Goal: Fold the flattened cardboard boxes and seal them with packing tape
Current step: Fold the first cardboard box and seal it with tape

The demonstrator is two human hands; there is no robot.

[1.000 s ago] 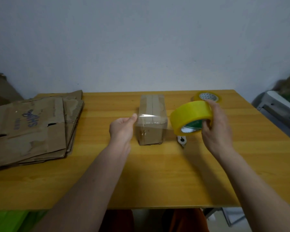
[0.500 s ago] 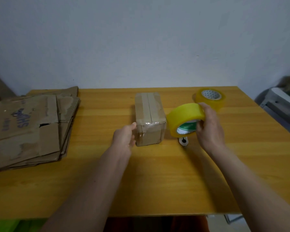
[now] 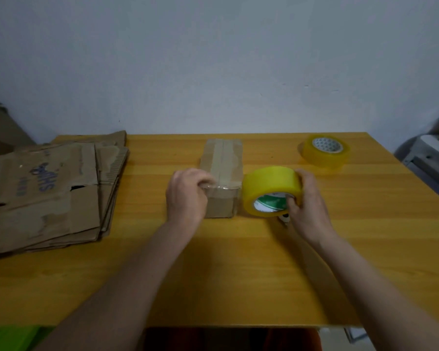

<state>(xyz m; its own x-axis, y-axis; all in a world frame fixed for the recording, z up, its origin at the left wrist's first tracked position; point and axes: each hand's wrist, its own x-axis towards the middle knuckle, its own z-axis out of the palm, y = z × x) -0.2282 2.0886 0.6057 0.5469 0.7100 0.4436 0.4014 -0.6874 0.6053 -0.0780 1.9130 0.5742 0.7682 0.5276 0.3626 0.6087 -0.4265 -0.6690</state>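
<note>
A small folded cardboard box (image 3: 223,163) stands in the middle of the wooden table (image 3: 238,274), with tape along its top seam and a clear strip across its near end. My left hand (image 3: 186,195) rests against the box's left near corner, its fingers curled over the clear strip on top. My right hand (image 3: 308,206) grips a yellow tape roll (image 3: 270,184) just right of the box, with the thumb in the roll's core. The roll touches or nearly touches the box's right side.
A stack of flattened cardboard boxes (image 3: 48,193) lies at the table's left. A second tape roll (image 3: 326,152) lies flat at the back right. A small white object (image 3: 284,219) peeks out under the held roll. Grey furniture (image 3: 431,158) stands beyond the right edge.
The left hand has moved from the box's side up onto its near top corner. The right hand has brought the yellow roll lower and closer to the box.
</note>
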